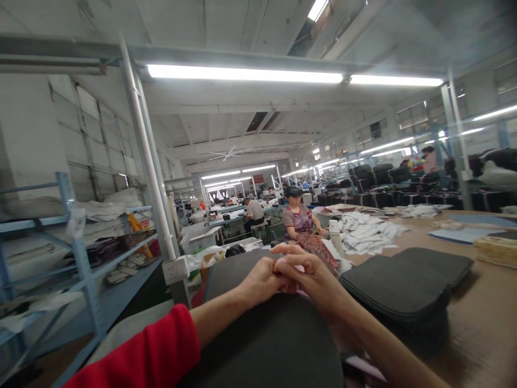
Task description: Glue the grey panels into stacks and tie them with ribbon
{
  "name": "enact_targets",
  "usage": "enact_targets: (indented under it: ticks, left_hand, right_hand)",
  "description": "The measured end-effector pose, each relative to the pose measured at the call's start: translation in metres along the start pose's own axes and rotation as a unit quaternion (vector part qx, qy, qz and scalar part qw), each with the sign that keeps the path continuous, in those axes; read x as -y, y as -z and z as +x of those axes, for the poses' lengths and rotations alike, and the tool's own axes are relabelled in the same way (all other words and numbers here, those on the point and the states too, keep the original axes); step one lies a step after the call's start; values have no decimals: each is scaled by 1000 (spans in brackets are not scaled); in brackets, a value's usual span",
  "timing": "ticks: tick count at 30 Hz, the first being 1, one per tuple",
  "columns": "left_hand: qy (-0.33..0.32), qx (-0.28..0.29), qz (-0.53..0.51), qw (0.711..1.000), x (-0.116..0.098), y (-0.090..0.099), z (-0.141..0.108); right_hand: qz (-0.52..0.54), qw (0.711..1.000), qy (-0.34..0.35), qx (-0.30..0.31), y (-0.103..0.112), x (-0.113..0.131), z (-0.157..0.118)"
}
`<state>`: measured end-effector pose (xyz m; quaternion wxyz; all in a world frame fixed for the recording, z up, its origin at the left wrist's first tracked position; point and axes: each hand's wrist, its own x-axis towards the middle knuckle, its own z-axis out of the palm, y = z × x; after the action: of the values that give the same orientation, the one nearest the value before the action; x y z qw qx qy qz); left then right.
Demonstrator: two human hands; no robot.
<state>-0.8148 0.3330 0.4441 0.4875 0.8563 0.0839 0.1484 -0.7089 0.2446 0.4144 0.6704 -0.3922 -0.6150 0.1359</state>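
Note:
My left hand (264, 277), below a red sleeve, is closed with its fingers pressed against the other hand. My right hand (301, 269) lies over it, fingers bent. Between and under the two hands a bit of pink material (298, 290) shows, mostly hidden. Both hands are above a large dark grey padded panel (274, 339), which reaches toward the bottom of the view. To the right, a stack of similar dark panels (399, 283) rests on the brown table (493, 302).
A person (298, 215) in a patterned apron sits ahead, near a white bottle (335, 234) and a pile of white pieces (367, 231). Blue shelving (83, 269) and a post with a socket box (175, 270) stand left. Yellowish blocks (496, 249) lie at the right.

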Motion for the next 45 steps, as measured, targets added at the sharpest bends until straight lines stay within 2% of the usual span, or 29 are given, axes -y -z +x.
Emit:
enact_targets:
  ticks: [3,5,7,10,14,17,21,26,30,38,45]
  left_hand:
    - [-10,16,22,1000,1,0,-2]
    - [-12,19,25,999,3,1,-2]
    - [-8,14,18,1000,3,2,-2]
    - [-7,7,19,1000,1,2,-2]
    - [2,-13,-6,1000,0,1,-4]
    - [1,-25,-41,999,2,1,-4]
    - [-11,-10,-33,999,3,2,-4]
    - [-7,-12,-50,999,4,2,-3]
    - [1,-23,-64,998,2,1,-4]
    - [14,-26,-52,998,-2,0,-5]
    - [-11,13,-42,999,6,3,-1]
  right_hand:
    - [71,995,-73,9,15,-5,-5]
    - [41,996,-71,26,23,-10,-6]
    - [5,995,-57,81,29,-14,-6]
    - [9,987,-58,150,33,-20,-5]
    - [-10,986,-40,161,34,-33,-7]
    - [-34,991,-23,130,33,-45,-9]
    - [8,995,-57,82,29,-54,-13]
    - [38,994,-79,71,25,-56,-14]
    - [31,995,-64,66,24,-54,-16]
    - [-38,997,-66,25,18,-45,-19]
    - [-133,991,-25,-1,14,-39,-20]
